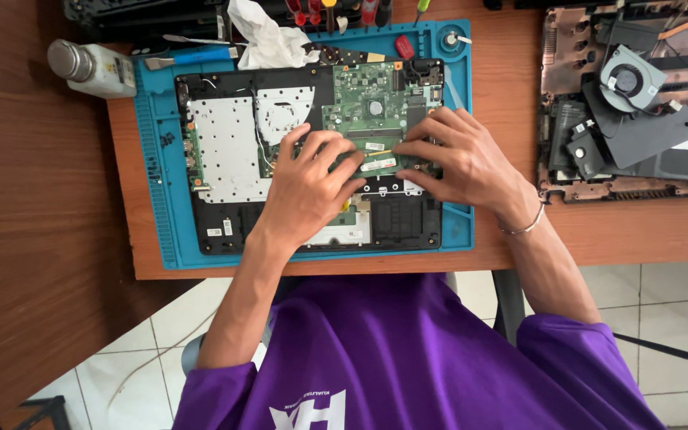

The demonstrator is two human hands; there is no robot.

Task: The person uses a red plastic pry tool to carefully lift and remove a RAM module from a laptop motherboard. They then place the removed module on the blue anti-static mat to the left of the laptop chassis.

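Nearest, the left hand [306, 189] and right hand [459, 159] rest on an opened laptop base [312, 151] lying on a blue mat [161, 199]; fingertips of both press together on a small memory module [378, 162] seated below the green mainboard [376, 99]. Beyond: bottle [93, 69], tissue [268, 36], second dismantled chassis [631, 103]. Risk: uneven pressure could plausibly bend the module or its slot.

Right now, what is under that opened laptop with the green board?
A blue work mat lies under the opened laptop, on a wooden table. The mat's edges show all around; its middle is covered. The left hand and right hand hide part of the green board.
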